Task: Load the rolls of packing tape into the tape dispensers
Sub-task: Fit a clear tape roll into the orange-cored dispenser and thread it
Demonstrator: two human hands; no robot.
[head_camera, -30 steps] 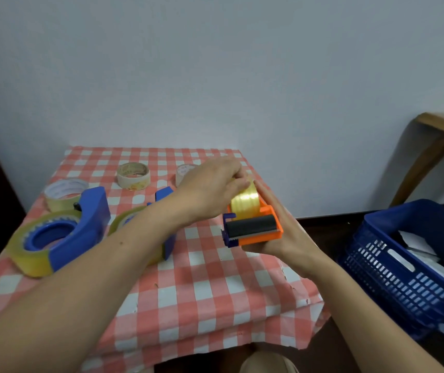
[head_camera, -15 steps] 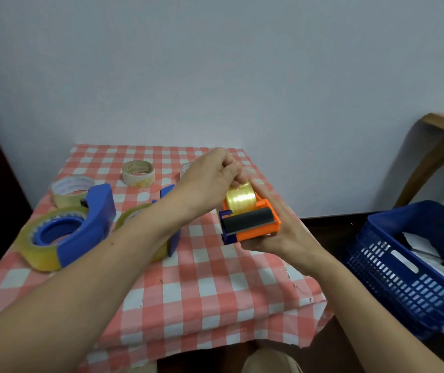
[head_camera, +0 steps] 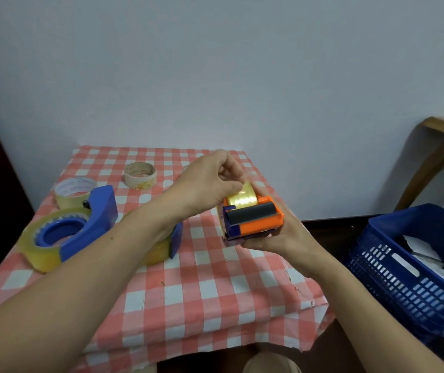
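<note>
One glossy yellow roll of packing tape (head_camera: 242, 201) sits in the orange-and-blue plastic dispenser (head_camera: 258, 226) that my right hand (head_camera: 278, 239) clasps from beneath, above the red-checked table (head_camera: 188, 292). My left hand (head_camera: 204, 184) pinches the roll's top. I judge the free end should peel slowly, straight toward the black roller (head_camera: 251, 215), dispenser held steady.

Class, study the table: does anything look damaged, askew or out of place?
The checked tablecloth shows small tears near its front right edge, where the hem looks ragged. Nothing else stands out.
</note>
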